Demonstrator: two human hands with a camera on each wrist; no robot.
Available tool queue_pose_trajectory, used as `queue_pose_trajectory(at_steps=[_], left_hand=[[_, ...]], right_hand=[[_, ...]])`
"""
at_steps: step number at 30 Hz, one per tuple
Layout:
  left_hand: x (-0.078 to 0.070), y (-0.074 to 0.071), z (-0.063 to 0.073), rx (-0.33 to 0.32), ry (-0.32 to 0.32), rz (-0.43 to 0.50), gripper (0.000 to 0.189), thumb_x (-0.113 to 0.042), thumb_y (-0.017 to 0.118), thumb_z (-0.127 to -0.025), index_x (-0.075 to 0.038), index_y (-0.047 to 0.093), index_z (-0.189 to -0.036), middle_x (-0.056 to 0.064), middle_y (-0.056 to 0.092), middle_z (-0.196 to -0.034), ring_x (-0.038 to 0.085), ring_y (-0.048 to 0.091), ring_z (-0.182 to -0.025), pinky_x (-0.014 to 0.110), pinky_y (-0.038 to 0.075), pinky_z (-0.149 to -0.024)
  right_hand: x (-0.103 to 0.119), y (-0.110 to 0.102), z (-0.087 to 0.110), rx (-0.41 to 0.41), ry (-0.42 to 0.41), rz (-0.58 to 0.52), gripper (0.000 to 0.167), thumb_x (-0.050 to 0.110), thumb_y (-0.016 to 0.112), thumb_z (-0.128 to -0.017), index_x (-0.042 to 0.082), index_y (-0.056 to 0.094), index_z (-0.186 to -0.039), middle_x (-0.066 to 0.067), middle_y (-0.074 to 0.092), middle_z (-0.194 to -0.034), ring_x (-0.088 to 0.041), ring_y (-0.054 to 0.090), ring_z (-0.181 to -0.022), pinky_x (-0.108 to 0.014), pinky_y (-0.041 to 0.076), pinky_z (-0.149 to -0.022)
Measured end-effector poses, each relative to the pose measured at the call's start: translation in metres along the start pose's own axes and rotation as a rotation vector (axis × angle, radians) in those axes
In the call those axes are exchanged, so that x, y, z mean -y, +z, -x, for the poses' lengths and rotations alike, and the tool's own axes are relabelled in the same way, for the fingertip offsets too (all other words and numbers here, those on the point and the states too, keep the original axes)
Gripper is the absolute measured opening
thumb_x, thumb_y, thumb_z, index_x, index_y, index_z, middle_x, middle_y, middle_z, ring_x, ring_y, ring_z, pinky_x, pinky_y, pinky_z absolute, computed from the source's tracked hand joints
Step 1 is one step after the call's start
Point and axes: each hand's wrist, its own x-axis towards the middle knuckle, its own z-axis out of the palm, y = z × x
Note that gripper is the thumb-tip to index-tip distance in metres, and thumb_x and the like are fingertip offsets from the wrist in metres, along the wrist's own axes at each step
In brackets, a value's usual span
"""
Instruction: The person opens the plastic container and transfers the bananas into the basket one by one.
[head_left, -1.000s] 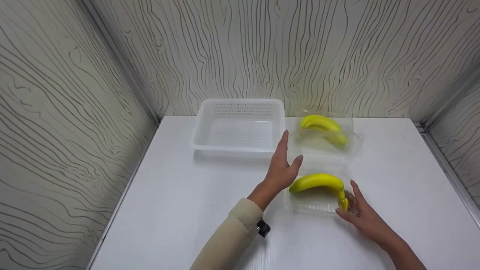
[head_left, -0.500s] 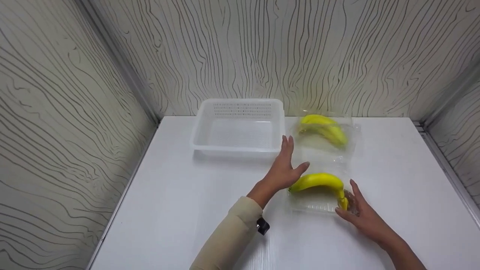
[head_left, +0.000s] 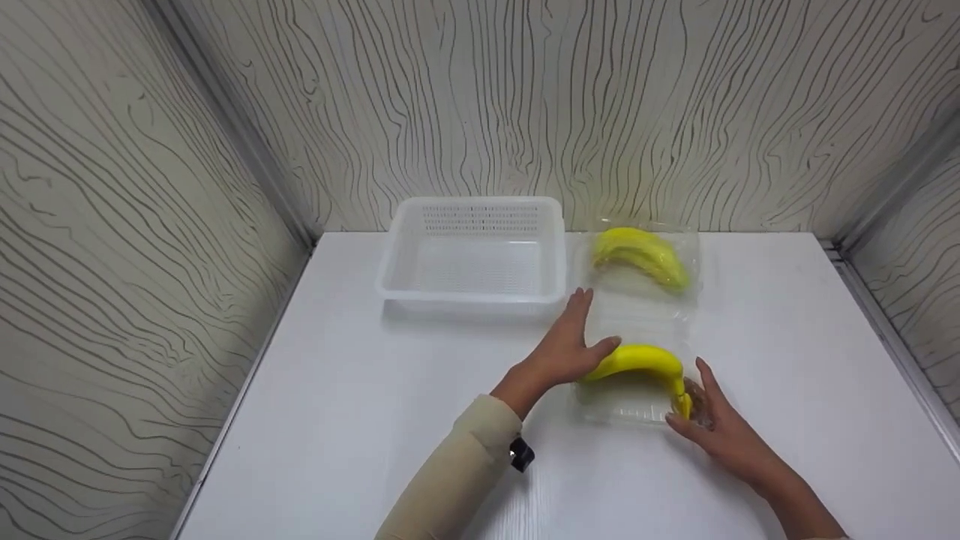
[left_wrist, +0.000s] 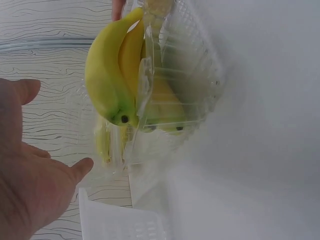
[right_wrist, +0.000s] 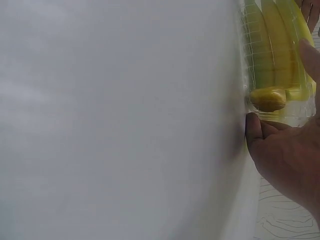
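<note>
A bunch of bananas (head_left: 649, 360) sits in a clear plastic clamshell box (head_left: 630, 414) on the white table. My right hand (head_left: 720, 431) grips the box's right end near the stems; in the right wrist view its fingertips (right_wrist: 253, 127) curl against the end wall. At the box's left side is my left hand (head_left: 561, 351), fingers extended and thumb spread, holding nothing. The thumb overlaps the banana tips in the head view, but the left wrist view shows the hand apart from the fruit. The transparent lid (left_wrist: 75, 127) stands open behind the bananas; its edges are hard to trace.
Behind, against the patterned wall (head_left: 480, 112), lies a second bunch of bananas (head_left: 646, 259) in clear plastic. A white perforated basket (head_left: 472, 296) stands to its left at the back of the table (head_left: 337, 405). Patterned panels rise on both sides.
My left hand has shifted slightly right and toward me, its thumb now overlapping the banana tips. The lid's clear edge, seen over the far bunch, has shifted. My right hand has barely moved.
</note>
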Motion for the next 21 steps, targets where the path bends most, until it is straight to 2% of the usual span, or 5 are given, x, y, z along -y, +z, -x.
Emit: queue_pose_trajectory(at_steps=[9, 21], left_hand=[[0.005, -0.002, 0.004, -0.036, 0.048, -0.048, 0.065, -0.044, 0.061, -0.107, -0.019, 0.043, -0.164, 0.002, 0.043, -0.171, 0.019, 0.041, -0.159, 0.038, 0.033, -0.133], [0.018, -0.001, 0.014, -0.066, 0.077, -0.060, 0.056, -0.042, 0.063, -0.107, -0.021, 0.052, -0.158, 0.000, 0.055, -0.160, 0.017, 0.052, -0.150, 0.037, 0.042, -0.128]], right_hand=[[0.002, -0.002, 0.002, 0.004, -0.009, 0.001, 0.115, 0.056, 0.064, -0.104, 0.037, -0.032, -0.164, -0.030, 0.004, -0.178, -0.056, 0.007, -0.163, -0.080, 0.011, -0.125], [0.001, -0.002, 0.001, 0.015, -0.005, -0.003, 0.116, 0.052, 0.065, -0.104, 0.038, -0.033, -0.163, -0.031, 0.003, -0.177, -0.056, 0.008, -0.163, -0.079, 0.013, -0.125]])
